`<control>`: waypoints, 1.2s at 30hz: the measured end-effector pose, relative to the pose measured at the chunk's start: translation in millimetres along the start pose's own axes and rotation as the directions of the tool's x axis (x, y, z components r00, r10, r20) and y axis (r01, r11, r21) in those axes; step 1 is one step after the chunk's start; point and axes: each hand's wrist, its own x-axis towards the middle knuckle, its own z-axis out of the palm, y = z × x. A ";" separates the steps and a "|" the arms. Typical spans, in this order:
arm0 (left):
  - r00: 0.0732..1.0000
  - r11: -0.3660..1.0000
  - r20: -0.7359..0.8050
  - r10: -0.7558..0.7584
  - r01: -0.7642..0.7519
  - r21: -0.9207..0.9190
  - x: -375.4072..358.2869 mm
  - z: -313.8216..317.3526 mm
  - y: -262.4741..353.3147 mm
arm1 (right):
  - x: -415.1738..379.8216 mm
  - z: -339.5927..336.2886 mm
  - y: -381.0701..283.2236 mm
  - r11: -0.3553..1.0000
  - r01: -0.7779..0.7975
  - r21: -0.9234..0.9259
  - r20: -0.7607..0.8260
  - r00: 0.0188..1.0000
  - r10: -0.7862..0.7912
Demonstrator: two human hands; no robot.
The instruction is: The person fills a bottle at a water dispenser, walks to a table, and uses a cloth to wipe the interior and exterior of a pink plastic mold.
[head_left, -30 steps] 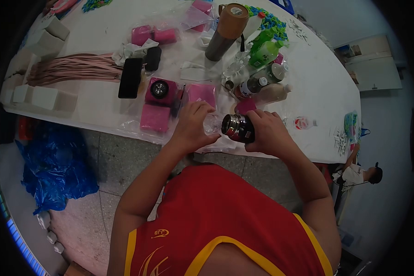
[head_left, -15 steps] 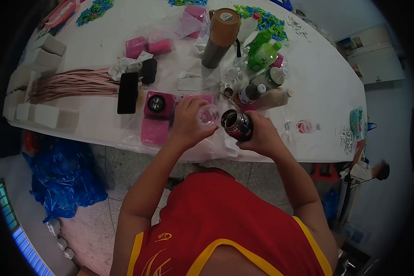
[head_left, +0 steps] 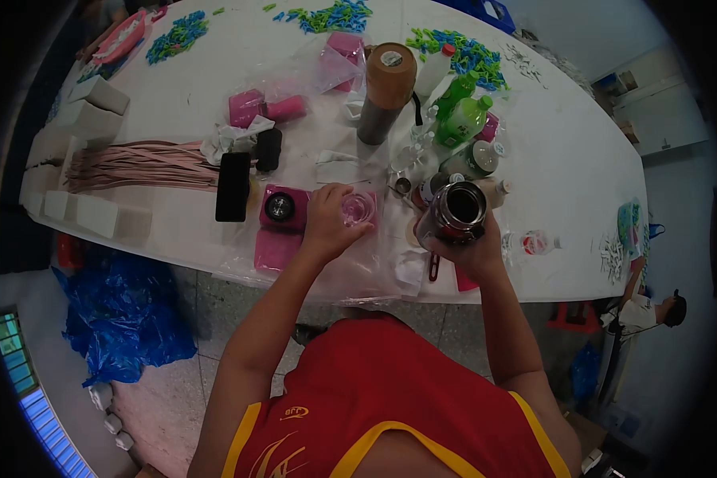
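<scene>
Spreading across the view, the white bench (head_left: 566, 151) carries bundled pink straps (head_left: 143, 169) toward its left end, and a tall brown-capped flask (head_left: 386, 88) stands beyond the hands, with green bottles (head_left: 464, 121) to its right, toward the far edge. Closer to the near edge, the right hand (head_left: 486, 251) holds an open dark flask (head_left: 440, 226), its grip closed around the side and lower body below the rim. The dark flask has just swung right, away from the clear cup (head_left: 358, 209), and its mouth now faces upward; with the two apart, nothing appears to be passing between them. The cup sits inside the left hand's (head_left: 327, 221) curved grip, between thumb and fingers, over the pink packs near that same edge; whether it rests on them, or contains liquid, I cannot tell. Left of that hand, a small black round lid (head_left: 280, 206) lies on a pink pack.
</scene>
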 end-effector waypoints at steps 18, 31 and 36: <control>0.992 0.991 -0.041 -0.117 0.119 0.060 -12.2 -11.0 10.7 | 140.7 118.3 33.6 0.976 0.088 0.201 0.163 0.979 -0.122; 0.928 0.947 -0.199 -0.315 0.323 0.008 -141.6 -55.4 -12.7 | 150.2 150.7 62.6 0.971 0.053 0.235 0.345 0.929 -0.134; 0.867 0.887 -0.223 -0.446 0.461 0.019 -132.9 -67.8 -25.2 | 147.5 154.2 65.9 0.962 0.015 0.274 0.368 0.922 -0.119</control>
